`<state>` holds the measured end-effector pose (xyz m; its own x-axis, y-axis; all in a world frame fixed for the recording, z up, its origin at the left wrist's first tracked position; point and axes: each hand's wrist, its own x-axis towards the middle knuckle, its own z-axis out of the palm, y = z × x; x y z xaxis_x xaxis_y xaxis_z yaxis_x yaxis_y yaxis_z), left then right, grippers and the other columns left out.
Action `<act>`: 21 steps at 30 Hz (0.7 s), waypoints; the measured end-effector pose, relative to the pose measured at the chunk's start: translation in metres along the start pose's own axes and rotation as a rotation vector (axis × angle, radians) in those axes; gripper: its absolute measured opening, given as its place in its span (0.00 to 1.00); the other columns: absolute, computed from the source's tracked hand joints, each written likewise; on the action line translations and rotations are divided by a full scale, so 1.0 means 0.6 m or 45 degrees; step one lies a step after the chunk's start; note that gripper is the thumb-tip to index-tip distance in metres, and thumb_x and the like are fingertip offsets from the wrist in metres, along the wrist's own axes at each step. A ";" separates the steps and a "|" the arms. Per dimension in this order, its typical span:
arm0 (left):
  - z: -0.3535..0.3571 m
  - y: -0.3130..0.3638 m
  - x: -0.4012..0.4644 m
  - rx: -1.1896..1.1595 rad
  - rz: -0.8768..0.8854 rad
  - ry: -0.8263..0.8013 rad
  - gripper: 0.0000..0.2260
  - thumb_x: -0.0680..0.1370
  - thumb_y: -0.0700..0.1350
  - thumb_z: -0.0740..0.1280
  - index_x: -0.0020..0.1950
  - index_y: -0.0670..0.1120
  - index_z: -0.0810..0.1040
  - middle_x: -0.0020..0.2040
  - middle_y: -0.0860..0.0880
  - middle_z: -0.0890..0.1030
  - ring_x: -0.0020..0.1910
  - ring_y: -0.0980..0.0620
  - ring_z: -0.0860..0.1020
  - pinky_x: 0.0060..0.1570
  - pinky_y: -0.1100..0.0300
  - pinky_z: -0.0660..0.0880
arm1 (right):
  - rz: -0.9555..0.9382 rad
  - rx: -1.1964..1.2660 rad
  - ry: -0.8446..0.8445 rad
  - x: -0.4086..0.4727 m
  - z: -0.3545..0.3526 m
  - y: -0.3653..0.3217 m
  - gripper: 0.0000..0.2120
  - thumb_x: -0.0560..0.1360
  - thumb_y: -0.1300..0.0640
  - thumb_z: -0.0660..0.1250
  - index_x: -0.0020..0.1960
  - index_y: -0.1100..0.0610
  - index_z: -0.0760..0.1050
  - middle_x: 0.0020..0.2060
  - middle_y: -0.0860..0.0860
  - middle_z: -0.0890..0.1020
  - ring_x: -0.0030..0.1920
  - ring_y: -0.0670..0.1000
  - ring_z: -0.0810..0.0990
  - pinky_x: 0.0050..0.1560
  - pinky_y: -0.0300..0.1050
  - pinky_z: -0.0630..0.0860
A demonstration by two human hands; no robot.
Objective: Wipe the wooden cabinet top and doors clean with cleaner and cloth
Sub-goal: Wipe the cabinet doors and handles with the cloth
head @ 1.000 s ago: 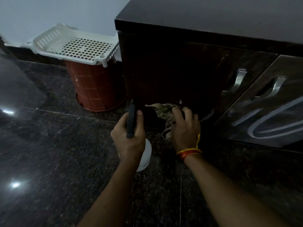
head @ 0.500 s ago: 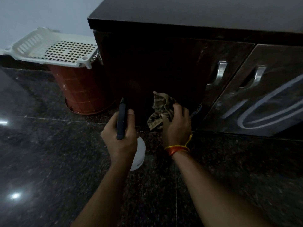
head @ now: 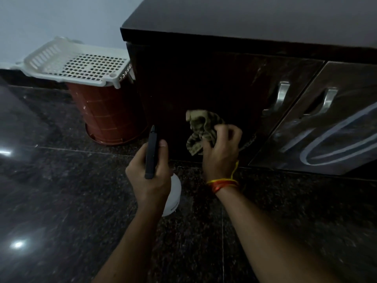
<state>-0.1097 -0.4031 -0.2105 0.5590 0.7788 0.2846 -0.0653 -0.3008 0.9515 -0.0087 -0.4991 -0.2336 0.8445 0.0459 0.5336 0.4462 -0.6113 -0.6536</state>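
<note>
— Olive cloth (head: 201,132) bunched in right hand (head: 221,149), fingers closed on it, pressed low on cabinet door (head: 204,84)?
— Yes. Left hand (head: 151,176) wrapped around cleaner bottle (head: 172,198). Best flattened out, wiped in overlapping strokes toward handle (head: 280,98).

cloth (head: 201,130) higher on door, right hand (head: 221,149) raised

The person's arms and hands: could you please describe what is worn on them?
Both forearms are bare, with no sleeves, gloves, rings or watch in view. The right hand has orange-red and yellow thread tied around its wrist, one yellow end trailing upward. The left hand wears nothing.
</note>
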 end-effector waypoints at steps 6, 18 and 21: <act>-0.008 0.005 0.002 0.016 0.015 -0.007 0.14 0.79 0.53 0.65 0.39 0.44 0.78 0.27 0.37 0.75 0.25 0.39 0.74 0.26 0.49 0.71 | 0.112 0.022 -0.033 -0.002 -0.009 0.005 0.15 0.67 0.66 0.72 0.53 0.61 0.74 0.55 0.59 0.71 0.48 0.54 0.74 0.47 0.36 0.69; 0.016 0.051 0.002 -0.042 0.087 -0.109 0.10 0.80 0.50 0.66 0.38 0.52 0.78 0.30 0.38 0.76 0.25 0.40 0.74 0.25 0.53 0.71 | 0.085 0.110 0.164 0.038 -0.046 -0.025 0.13 0.68 0.65 0.73 0.51 0.62 0.75 0.54 0.60 0.72 0.48 0.39 0.64 0.47 0.26 0.63; 0.018 0.060 0.006 -0.071 0.101 -0.119 0.11 0.80 0.50 0.66 0.38 0.52 0.77 0.30 0.38 0.76 0.25 0.42 0.74 0.26 0.54 0.71 | 0.159 0.146 0.177 0.049 -0.055 -0.041 0.14 0.67 0.65 0.74 0.51 0.61 0.75 0.54 0.58 0.72 0.46 0.45 0.70 0.45 0.29 0.67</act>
<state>-0.1011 -0.4170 -0.1765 0.6245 0.6985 0.3494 -0.1568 -0.3262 0.9322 -0.0047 -0.5086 -0.1841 0.8498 -0.1389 0.5084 0.3782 -0.5112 -0.7718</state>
